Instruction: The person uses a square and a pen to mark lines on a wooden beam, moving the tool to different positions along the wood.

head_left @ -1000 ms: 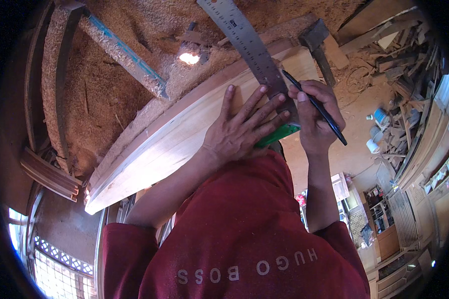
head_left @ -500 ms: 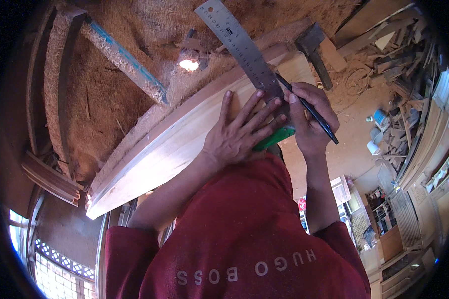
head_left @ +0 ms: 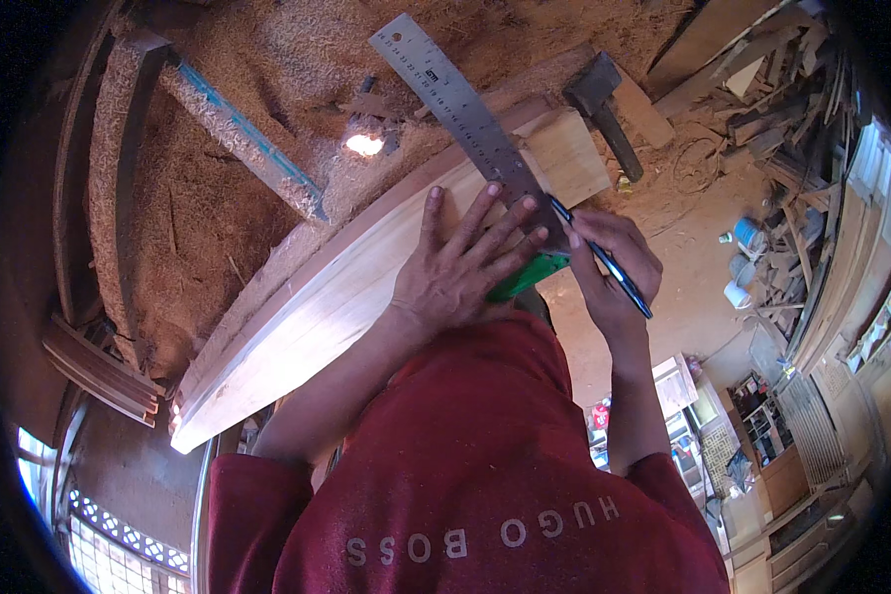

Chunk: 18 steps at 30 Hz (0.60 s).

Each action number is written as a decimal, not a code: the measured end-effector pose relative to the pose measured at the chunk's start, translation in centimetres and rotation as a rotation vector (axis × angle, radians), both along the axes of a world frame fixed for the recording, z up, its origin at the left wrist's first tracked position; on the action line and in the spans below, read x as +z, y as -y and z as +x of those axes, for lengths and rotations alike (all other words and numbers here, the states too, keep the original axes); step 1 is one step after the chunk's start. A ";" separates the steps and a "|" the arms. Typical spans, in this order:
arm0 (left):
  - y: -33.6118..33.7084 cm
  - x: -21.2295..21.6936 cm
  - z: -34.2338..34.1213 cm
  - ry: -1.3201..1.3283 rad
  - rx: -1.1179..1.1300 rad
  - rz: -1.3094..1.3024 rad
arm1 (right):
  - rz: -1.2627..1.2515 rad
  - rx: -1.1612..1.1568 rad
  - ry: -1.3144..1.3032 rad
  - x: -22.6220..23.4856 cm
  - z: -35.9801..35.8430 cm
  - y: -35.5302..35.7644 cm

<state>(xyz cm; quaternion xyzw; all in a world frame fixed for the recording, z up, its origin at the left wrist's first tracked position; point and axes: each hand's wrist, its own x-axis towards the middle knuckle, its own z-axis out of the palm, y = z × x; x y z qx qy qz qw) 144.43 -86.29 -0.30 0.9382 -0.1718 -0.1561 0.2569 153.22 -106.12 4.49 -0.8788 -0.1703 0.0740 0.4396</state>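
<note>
A long pale wooden board lies slantwise in front of me. Across its right part rests a try square with a steel ruler blade and a green handle, the handle at the board's near edge. My left hand lies flat with fingers spread, partly on the wood and partly over the blade and handle. My right hand pinches a dark pen. The pen's tip meets the blade's right edge, close to the handle.
A hammer lies beyond the board's right end. Wood shavings cover the far surface, near a small lit lamp. A blue-striped bar lies at the far left. Wood scraps and cups sit on the right.
My right hand has drawn the pen nearer to me along the blade's edge. My left hand stays pressed on the square and board. The whole view has shifted slightly.
</note>
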 end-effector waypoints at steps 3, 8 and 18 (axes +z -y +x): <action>0.2 0.3 0.2 -0.003 -0.002 -0.024 | -0.033 -0.030 -0.030 1.2 -1.8 2.8; 0.4 -0.4 -0.3 0.074 0.015 0.036 | -0.084 -0.128 -0.199 3.1 -3.4 4.8; -3.2 1.5 -4.1 -0.020 0.041 0.025 | 0.260 -0.163 -0.153 1.3 -4.1 2.1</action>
